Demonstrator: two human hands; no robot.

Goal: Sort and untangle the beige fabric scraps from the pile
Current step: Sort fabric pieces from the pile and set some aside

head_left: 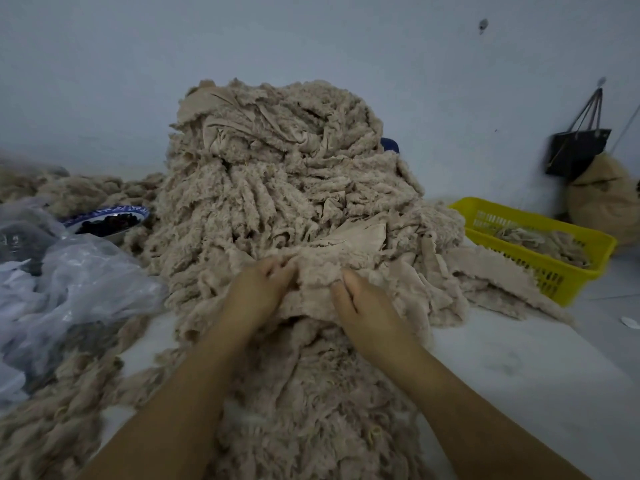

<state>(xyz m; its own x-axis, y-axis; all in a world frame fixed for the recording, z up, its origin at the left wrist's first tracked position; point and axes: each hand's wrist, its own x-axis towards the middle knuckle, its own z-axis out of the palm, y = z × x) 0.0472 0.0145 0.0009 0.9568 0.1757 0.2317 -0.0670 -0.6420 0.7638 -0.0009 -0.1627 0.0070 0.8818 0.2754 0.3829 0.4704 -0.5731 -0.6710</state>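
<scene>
A tall pile of beige fleecy fabric scraps [277, 174] rises in front of me against the wall and spills down toward my lap. At its lower front, both hands hold the same beige scrap [313, 271]. My left hand [258, 289] grips its left edge with curled fingers. My right hand [363, 306] pinches its right edge, thumb on top. The scrap bunches between them. More loose scraps [52, 427] lie at the lower left.
A yellow plastic basket [568, 268] with a few scraps stands at the right. Clear plastic bags [69, 282] lie at the left, beside a blue-rimmed bowl [110, 220] of dark things. A dark bag [578, 150] hangs on the wall above a stuffed beige sack [609, 199].
</scene>
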